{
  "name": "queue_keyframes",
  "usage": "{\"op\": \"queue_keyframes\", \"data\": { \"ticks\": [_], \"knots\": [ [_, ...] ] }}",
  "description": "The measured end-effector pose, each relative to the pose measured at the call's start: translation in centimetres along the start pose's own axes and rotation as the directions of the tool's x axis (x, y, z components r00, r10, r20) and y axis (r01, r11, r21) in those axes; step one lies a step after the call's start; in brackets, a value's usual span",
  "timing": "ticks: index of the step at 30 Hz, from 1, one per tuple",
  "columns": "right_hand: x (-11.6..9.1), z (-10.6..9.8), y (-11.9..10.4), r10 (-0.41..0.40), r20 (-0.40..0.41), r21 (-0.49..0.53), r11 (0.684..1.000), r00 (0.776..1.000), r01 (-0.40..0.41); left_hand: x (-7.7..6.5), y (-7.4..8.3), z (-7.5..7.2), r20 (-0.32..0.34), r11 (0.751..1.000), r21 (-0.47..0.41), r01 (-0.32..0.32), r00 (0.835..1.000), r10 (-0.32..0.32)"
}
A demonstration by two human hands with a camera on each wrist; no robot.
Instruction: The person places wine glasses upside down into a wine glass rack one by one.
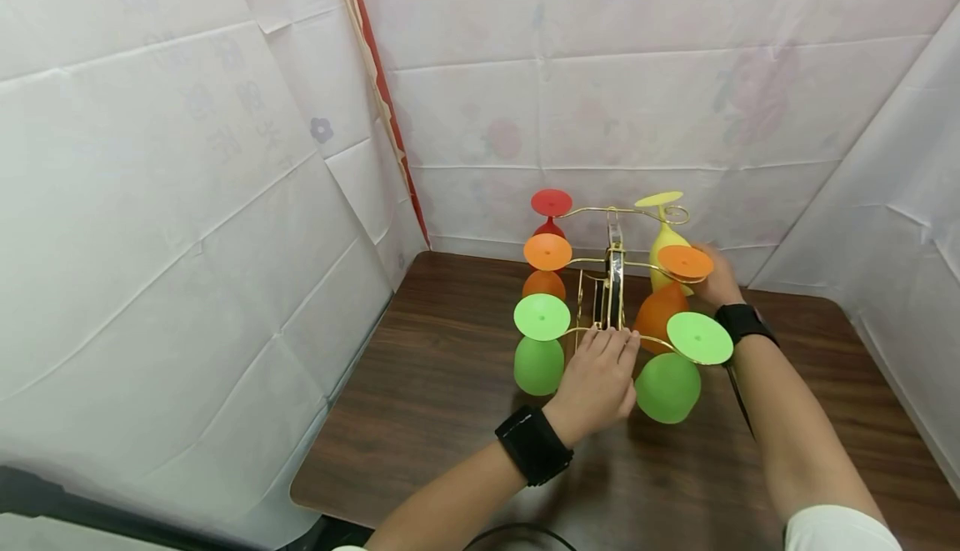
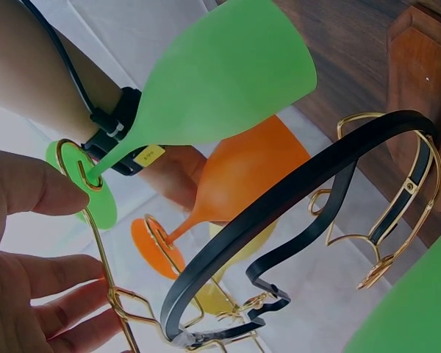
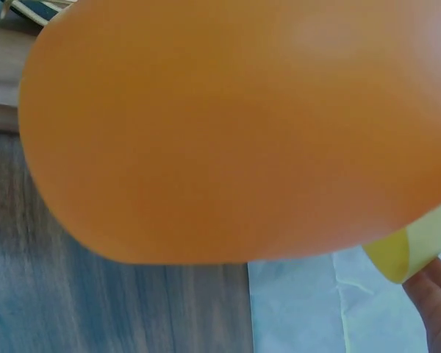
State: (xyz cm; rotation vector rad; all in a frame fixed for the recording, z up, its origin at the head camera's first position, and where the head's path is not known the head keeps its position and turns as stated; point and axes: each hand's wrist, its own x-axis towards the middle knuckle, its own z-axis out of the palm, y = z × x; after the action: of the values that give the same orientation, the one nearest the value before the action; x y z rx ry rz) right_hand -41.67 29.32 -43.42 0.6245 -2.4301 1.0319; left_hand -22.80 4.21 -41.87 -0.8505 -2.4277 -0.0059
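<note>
A gold wire glass rack (image 1: 617,284) with a black band stands on the table, plastic goblets hanging upside down by their bases from its arms. My left hand (image 1: 596,384) grips the front gold wire (image 2: 103,250) between thumb and fingers. At the back right, my right hand (image 1: 718,278) holds the yellow goblet (image 1: 667,241), which leans slightly; its fingers show by the yellow rim (image 3: 400,257) in the right wrist view. An orange goblet (image 1: 660,313) partly hides that hand. Nearer hangs a green goblet (image 1: 667,388).
Along the rack's left side hang a red goblet (image 1: 551,202), an orange goblet (image 1: 543,284) and a green goblet (image 1: 538,368). The brown wooden table (image 1: 420,384) meets white sheeting (image 1: 480,117) at the back and left. A black cable (image 1: 521,526) lies near the front.
</note>
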Motion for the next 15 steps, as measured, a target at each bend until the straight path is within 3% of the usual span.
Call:
{"op": "queue_keyframes", "data": {
  "ticks": [4, 8, 15],
  "knots": [
    [-0.4, 0.2, 0.1, 0.026, 0.001, 0.036, 0.999, 1.000, -0.026, 0.0, 0.1, 0.0, 0.007, 1.000, -0.003, 0.001, 1.000, -0.001],
    [-0.9, 0.1, -0.2, 0.118, 0.032, 0.085, 0.989, 0.993, -0.120, 0.0, 0.1, 0.0, 0.013, 1.000, -0.002, 0.001, 1.000, -0.001],
    [-1.4, -0.2, -0.4, 0.292, 0.100, 0.117, 0.946, 0.951, -0.303, 0.0, 0.0, 0.1, 0.019, 1.000, 0.001, 0.000, 1.000, 0.000]
  ]
}}
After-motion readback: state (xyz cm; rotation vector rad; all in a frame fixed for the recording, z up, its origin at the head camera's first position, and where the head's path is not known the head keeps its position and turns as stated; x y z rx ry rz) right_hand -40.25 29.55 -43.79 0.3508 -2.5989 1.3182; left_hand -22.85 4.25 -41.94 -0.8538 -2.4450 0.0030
